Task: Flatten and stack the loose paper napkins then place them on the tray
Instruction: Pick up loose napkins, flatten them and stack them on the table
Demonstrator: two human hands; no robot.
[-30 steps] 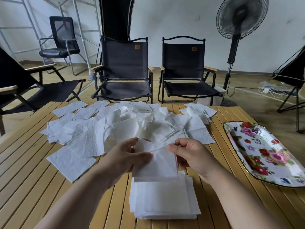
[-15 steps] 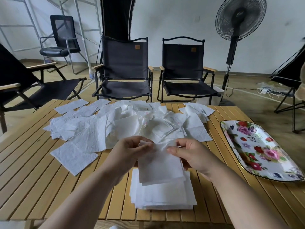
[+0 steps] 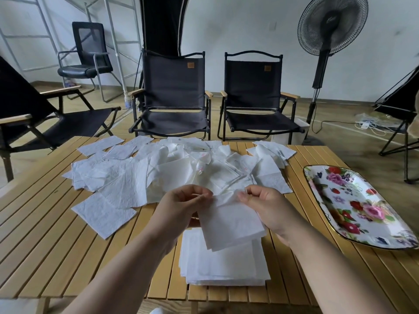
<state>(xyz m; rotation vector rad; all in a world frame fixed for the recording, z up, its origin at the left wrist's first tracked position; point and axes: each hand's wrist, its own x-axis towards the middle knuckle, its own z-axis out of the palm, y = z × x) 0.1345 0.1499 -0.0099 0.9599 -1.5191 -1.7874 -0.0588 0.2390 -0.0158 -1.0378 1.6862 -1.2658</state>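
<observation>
White napkin (image 3: 231, 223) still hangs pinched by its top edge between the left hand (image 3: 181, 207) and right hand (image 3: 267, 207). It is now more tilted and crumpled there, above the stack (image 3: 224, 266) near the table's (image 3: 56, 245) near edge. The tray (image 3: 353, 200) lies at the right edge.

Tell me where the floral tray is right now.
In the head view, the floral tray sits empty on the right side of the wooden table, to the right of the right hand and the napkin stack, touching neither.
</observation>
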